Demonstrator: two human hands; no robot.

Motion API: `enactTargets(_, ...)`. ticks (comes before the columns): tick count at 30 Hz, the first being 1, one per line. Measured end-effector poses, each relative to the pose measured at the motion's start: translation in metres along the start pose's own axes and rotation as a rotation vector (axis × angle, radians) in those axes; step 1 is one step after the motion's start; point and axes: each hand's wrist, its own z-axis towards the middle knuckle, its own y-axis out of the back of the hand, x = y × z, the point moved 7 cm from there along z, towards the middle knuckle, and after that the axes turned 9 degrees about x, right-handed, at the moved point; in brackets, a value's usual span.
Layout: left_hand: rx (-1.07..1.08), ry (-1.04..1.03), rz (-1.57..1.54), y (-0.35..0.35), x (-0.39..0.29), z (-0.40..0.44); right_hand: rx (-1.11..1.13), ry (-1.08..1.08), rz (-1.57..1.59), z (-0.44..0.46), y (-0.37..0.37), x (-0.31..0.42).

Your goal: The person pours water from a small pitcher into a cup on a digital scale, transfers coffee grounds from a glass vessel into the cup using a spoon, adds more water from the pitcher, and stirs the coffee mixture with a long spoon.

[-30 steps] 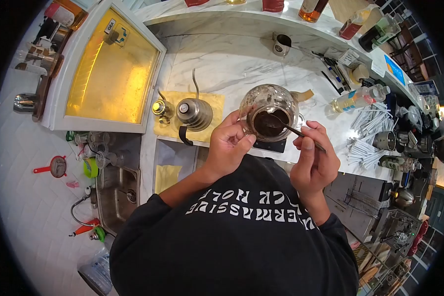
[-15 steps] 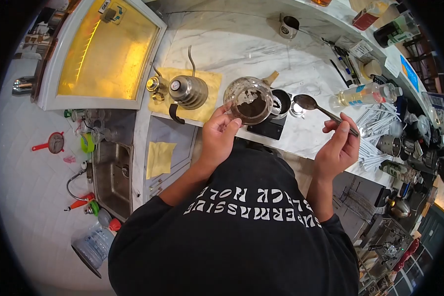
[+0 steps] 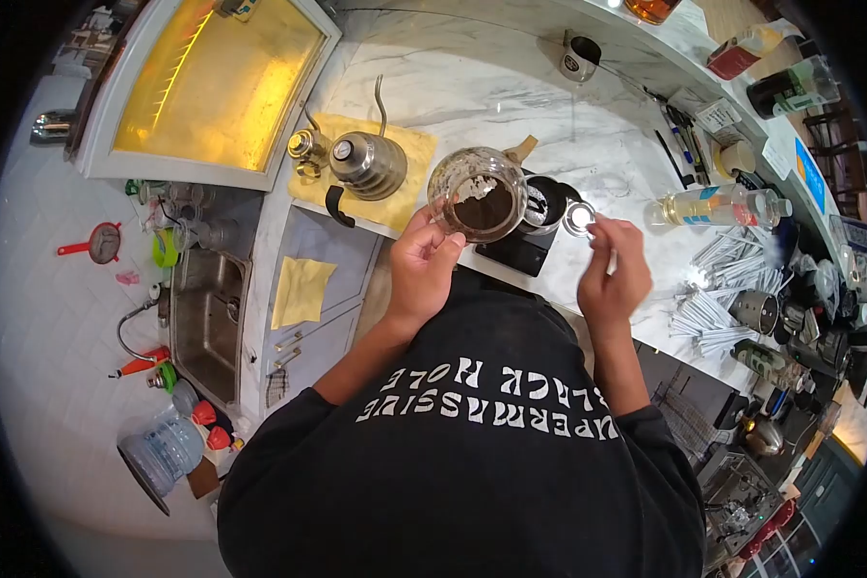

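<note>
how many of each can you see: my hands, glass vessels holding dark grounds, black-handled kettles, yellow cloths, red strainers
Your hands: 2 (left hand, right hand)
Glass vessel holding dark grounds: 1
Black-handled kettle: 1
Yellow cloths: 2
Red strainer: 1
Total: 7

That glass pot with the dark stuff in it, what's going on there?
A person's left hand holds the glass pot, with dark contents showing inside. The right hand appears close to a small shiny item; whether it grips anything is hard to tell. Near the pot are a round container and a black device, while a kettle stands on a yellow cloth.
</note>
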Motion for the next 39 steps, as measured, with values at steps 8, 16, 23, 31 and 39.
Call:
enactTargets(8,0.05,-0.167,-0.046,-0.029,-0.038,0.008,-0.034,0.136,0.342,0.024,0.041,0.055)
enactTargets(16,0.104,-0.286,-0.1,-0.043,-0.061,0.013,0.16,0.279,0.226,0.035,0.023,0.064)
enactTargets(23,0.092,-0.319,-0.045,-0.051,-0.073,0.022,0.197,0.281,0.277,0.043,0.024,0.055)
enactTargets(31,0.112,-0.267,-0.07,-0.056,-0.067,0.026,0.084,0.22,0.333,0.042,0.03,0.04)
enactTargets(39,0.096,-0.253,-0.105,-0.053,-0.052,0.032,-0.078,-0.012,0.522,0.032,0.048,0.021)
